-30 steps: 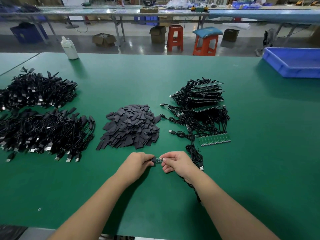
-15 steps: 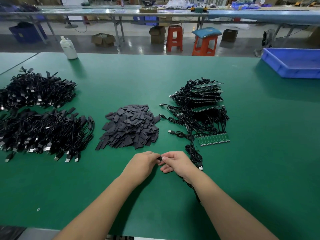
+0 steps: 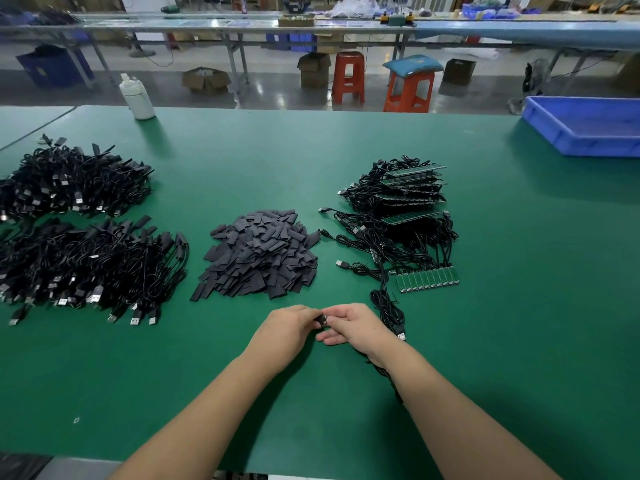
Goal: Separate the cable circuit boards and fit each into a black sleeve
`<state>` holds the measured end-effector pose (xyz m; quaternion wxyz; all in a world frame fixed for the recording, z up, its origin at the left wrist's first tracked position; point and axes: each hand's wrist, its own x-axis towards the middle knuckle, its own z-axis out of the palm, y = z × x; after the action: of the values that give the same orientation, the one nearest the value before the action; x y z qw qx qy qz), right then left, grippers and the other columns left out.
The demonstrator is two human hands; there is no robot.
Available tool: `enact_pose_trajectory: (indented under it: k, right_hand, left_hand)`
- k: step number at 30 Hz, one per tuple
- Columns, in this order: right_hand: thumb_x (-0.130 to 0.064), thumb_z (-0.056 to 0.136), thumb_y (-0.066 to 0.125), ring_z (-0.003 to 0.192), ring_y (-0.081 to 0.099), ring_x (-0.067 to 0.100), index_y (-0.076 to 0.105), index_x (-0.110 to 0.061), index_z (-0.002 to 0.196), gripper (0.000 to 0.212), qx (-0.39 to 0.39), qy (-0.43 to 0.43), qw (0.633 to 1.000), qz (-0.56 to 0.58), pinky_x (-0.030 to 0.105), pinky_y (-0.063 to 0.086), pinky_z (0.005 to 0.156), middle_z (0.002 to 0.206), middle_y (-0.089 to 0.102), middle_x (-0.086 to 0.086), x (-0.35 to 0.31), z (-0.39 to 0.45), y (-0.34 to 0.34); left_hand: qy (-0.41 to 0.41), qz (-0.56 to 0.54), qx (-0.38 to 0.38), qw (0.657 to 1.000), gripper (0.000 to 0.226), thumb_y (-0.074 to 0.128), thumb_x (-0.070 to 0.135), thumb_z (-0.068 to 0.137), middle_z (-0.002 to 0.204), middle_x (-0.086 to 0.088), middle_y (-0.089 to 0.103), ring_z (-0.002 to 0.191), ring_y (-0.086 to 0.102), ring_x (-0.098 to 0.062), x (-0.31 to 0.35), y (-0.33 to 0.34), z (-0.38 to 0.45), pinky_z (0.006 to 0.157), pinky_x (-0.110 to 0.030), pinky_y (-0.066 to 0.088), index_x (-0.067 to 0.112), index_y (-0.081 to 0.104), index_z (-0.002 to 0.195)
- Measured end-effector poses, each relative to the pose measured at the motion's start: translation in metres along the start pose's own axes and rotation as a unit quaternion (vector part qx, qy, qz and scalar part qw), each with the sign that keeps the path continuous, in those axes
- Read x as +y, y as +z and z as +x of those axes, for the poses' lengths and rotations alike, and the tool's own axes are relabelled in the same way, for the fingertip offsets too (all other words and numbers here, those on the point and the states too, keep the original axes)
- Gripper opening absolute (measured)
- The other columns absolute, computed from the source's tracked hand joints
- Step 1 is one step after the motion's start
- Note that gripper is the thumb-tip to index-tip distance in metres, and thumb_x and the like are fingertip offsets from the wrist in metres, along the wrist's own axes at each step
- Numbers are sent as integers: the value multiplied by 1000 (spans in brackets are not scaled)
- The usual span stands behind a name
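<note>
Head view: a person's 2 bare forearms reach over a green desk (image 3: 485, 341). The left hand (image 3: 289, 327) and right hand (image 3: 356, 327) meet fingertip to fingertip, both pinching 1 small black sleeve (image 3: 324, 320) between them; the circuit board inside it is hidden. A black cable (image 3: 388, 306) trails from under the right hand toward a strip of joined green circuit boards (image 3: 427, 279).

Progress, as a judgement: well underway. 2 large heaps of sleeved cables (image 3: 86, 265) lie at far left, apparently finished. Still to do: the joined strip, a stack of board strips with cables (image 3: 405, 199) beyond it, and a heap of loose black sleeves (image 3: 259, 254) in the middle.

Compared with 1 second ago, the green board that showed between the fingertips is now covered, and the hands have closed together, so the sleeve seems to have slid over it. The heaps look unchanged.
</note>
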<state>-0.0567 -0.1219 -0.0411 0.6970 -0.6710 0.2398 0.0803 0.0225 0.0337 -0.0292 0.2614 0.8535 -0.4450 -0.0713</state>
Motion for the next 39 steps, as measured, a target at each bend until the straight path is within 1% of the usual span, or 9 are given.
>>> enact_pose_trajectory:
  k: [6,12,17,22,26,31,34,36,39]
  right_hand:
    - [-4,100,50,80,75,15,59,0,127,28,4,0,1000,-7,22,59,72,99,73,10,-2,-1,2]
    - [-4,100,52,76,73,12,62,1,124,27,-5,-9,1000,-9,24,59,76,97,73,9,-1,-2,2]
    - [-4,101,52,76,73,13,63,1,123,25,-6,-5,1000,-7,22,59,72,97,73,10,-4,-3,2]
    - [-4,100,52,79,74,15,65,1,120,24,-8,6,1000,-1,22,58,71,100,73,11,-6,-4,1]
    - [-3,100,53,80,73,15,64,1,122,26,-8,8,1000,6,22,58,73,100,73,12,-6,-4,0]
    - [-1,101,49,83,73,14,59,-1,131,32,-13,7,1000,-3,21,58,76,103,72,15,-5,-4,0]
    - [0,101,44,86,72,14,56,-2,136,36,-16,4,1000,-25,20,57,76,106,72,15,-6,-5,0]
    - [0,102,42,86,72,14,53,-2,138,38,-16,2,999,-32,20,57,76,107,71,14,-7,-7,0]
    - [2,102,39,83,72,12,47,-1,142,41,-8,-4,999,-41,20,57,76,108,69,16,-8,-10,2]
  left_hand:
    - [34,-15,31,999,22,55,19,100,101,3,71,90,66,-15,-2,1,-8,80,-34,52,16,70,116]
    - [45,26,31,998,25,56,20,99,107,0,71,95,68,-17,-2,2,-7,82,-33,53,16,68,121]
    - [74,83,34,993,26,51,28,101,99,-1,69,89,65,-23,-1,0,-6,77,-38,51,17,67,119]
    - [114,79,71,988,19,65,14,92,91,-3,70,76,66,-25,-1,1,-12,61,-38,55,10,71,110]
    - [99,51,84,990,28,74,6,82,92,-2,72,74,69,-21,0,6,-11,60,-34,57,11,73,109]
    - [26,36,55,998,27,62,14,91,101,1,69,87,69,-17,-1,12,-7,76,-35,56,17,68,118]
    - [-24,99,-2,995,28,54,25,95,104,5,65,89,66,-22,1,12,-2,77,-36,52,26,61,121]
    - [-24,169,-31,985,26,50,31,96,103,4,64,88,64,-24,3,7,2,73,-36,50,29,59,120]
    - [1,201,-69,977,32,48,24,95,109,3,61,96,63,-24,6,4,6,77,-35,48,26,54,127]
